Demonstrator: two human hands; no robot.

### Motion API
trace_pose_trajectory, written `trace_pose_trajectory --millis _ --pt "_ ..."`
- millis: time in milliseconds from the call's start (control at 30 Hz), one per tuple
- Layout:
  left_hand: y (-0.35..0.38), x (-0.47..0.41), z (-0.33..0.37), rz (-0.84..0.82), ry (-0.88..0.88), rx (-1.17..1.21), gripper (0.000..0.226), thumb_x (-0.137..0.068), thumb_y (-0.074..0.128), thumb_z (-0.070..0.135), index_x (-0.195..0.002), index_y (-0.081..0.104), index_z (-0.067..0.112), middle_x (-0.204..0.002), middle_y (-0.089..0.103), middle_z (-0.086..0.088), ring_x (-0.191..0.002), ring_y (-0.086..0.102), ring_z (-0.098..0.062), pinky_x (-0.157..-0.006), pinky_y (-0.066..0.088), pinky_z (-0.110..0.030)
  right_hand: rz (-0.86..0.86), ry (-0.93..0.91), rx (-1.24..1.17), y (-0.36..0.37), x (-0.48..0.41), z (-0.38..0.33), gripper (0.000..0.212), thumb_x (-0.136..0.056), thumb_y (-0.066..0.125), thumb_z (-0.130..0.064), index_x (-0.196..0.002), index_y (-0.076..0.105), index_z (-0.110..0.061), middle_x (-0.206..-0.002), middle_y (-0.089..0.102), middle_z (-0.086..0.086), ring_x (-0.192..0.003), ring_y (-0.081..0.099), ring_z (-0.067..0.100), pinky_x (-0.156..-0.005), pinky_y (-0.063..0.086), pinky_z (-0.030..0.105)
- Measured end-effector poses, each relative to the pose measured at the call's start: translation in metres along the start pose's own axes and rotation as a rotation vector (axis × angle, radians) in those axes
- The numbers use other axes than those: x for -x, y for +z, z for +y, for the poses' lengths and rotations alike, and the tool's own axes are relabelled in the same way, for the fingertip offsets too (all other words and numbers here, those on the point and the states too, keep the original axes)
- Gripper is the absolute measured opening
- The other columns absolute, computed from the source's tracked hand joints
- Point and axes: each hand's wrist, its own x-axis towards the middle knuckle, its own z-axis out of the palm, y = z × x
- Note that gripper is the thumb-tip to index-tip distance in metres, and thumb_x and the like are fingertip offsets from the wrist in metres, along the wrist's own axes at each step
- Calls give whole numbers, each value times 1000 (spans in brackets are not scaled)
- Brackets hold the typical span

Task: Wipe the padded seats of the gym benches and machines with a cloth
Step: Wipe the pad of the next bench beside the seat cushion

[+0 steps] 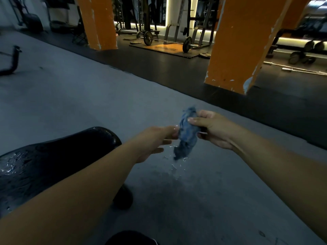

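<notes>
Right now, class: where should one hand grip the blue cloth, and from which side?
Grip the cloth at its bunched upper half, coming from the right, where the right hand holds it. It hangs twisted and upright; the thin dripping tail may slip.

**One wide-angle head view, facing forward and down**

The camera sat at the person's head and looked ahead and downward along both forearms, which ran in from the bottom corners. The left hand (pixel 155 140) and right hand (pixel 215 129) met at a cloth (pixel 187 137) close to the lens, near the middle of the frame. A wet black seat (pixel 53 156) lay near at lower left. Grey floor (pixel 79 103) filled the middle ground. An orange pillar (pixel 235 45) and a barbell (pixel 168 40) stood far off along the top. The view was tilted, the floor's dark edge sloping down from left to right.
</notes>
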Motion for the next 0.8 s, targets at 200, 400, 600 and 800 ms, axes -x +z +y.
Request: trace_pose_trajectory --millis 200,400,600,800 --pt "7 0 3 -33 30 63 26 -91 70 22 -117 67 17 -114 73 -3 -105 65 -15 -95 50 -31 -116 -56 136 12 2 -7 22 -92 67 -9 -114 64 -9 -103 74 13 -89 72 25 -75 61 37" --pt "2 -1 4 3 105 456 33 -93 61 6 -126 62 9 -116 72 -13 -106 70 -28 -90 58 -39 24 -123 401 19 -2 -4 21 -92 69 -31 -85 64 -11 -71 57 10 -51 45 10 -46 34 22" --pt "-15 0 3 122 57 592 40 -97 59 33 -129 60 9 -120 70 -15 -107 69 -31 -84 59 -40 -53 -174 195 25 -2 3 20 -102 54 -27 -86 53 -15 -89 57 9 -80 52 15 -78 42 29" --pt "-36 8 -3 12 -82 408 42 -86 68 29 -124 67 10 -120 70 -11 -100 69 -25 -81 59 -35 80 -122 -240 25 -11 -4 20 -101 50 -18 -81 51 -21 -70 59 1 -66 60 15 -62 58 34"
